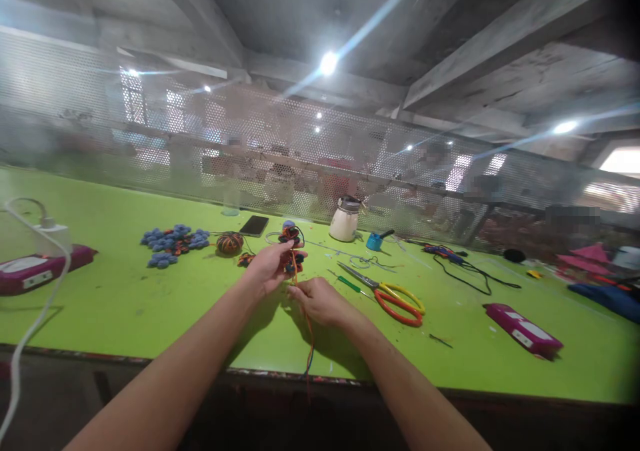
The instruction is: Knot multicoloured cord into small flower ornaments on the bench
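Observation:
My left hand (270,266) is closed around a knotted bundle of dark and orange cord (290,236) with a blue ball at its top. Just below and to the right, my right hand (320,300) pinches orange cord (311,341) that runs down from the bundle. Loose ends of this cord, orange and dark, hang past the table's front edge. Right of my hands lie a green-handled thin tool (351,285) and large scissors (400,302) with orange and yellow handles. To the left are a striped cord ball (229,243) and a cluster of blue knotted balls (173,241).
On the green table (120,304) stand a white jar (345,221) and a small blue container (375,240), with a phone (254,225) farther left. Purple power strips (523,331) lie at both sides. A white cable (37,331) crosses the left edge. Behind runs a perforated screen (300,161).

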`<act>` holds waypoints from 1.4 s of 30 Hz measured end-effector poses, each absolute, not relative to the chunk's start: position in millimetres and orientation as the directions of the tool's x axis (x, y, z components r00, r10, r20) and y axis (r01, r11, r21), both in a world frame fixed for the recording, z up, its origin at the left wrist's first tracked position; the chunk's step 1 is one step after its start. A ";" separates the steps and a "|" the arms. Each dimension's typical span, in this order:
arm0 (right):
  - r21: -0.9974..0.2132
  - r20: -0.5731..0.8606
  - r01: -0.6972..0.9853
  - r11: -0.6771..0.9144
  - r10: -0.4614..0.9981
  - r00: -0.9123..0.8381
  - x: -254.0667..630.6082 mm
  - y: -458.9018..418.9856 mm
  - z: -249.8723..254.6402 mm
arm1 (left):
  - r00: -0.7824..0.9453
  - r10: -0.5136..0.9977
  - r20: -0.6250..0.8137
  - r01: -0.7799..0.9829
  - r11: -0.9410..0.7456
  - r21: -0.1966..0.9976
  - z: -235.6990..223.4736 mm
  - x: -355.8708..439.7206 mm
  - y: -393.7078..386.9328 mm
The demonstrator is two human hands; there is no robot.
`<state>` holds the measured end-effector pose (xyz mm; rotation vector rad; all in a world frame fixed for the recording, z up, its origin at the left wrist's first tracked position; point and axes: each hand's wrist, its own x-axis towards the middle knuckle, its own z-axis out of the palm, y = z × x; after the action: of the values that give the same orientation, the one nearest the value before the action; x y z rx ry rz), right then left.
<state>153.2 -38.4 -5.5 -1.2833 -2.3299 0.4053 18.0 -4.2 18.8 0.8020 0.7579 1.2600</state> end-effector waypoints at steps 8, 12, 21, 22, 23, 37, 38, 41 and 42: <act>-0.447 0.160 0.739 0.504 0.858 -0.489 158.5 -41.5 4.1 | 0.276 0.956 -0.097 -0.507 0.230 0.831 22.0 18.3 -9.1; -0.396 0.156 0.763 0.511 0.856 -0.492 159.9 -44.1 7.2 | 0.322 0.947 -0.009 -0.480 0.171 0.860 19.5 16.8 -9.4; -0.391 0.146 0.754 0.528 0.844 -0.515 161.4 -43.8 10.1 | 0.274 0.961 0.041 -0.491 0.103 0.865 19.6 20.0 -10.1; -0.391 0.136 0.756 0.525 0.845 -0.517 161.5 -43.3 9.7 | 0.262 0.965 0.036 -0.494 0.102 0.863 20.3 20.6 -10.3; -0.389 0.127 0.759 0.523 0.846 -0.518 161.5 -42.8 9.4 | 0.256 0.966 0.032 -0.495 0.102 0.863 20.9 21.3 -10.7; -0.296 0.172 0.820 0.490 0.872 -0.459 162.8 -41.1 8.8 | 0.238 0.971 0.018 -0.466 0.098 0.879 16.7 28.7 -10.3; -0.287 0.211 0.843 0.454 0.889 -0.407 163.9 -40.0 9.8 | 0.230 0.973 0.020 -0.470 0.093 0.878 15.9 29.0 -8.9; -0.309 0.444 0.885 0.348 0.876 -0.190 166.9 -36.2 11.4 | 0.211 0.977 0.036 -0.482 0.072 0.873 13.9 29.3 -5.4; -0.322 0.542 0.879 0.351 0.830 -0.133 167.4 -35.2 11.0 | 0.207 0.978 0.041 -0.484 0.065 0.873 13.4 29.5 -4.7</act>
<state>167.4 -35.2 11.0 -1.4847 -1.9633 -0.0967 29.5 -4.7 13.4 0.9142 0.6892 1.2453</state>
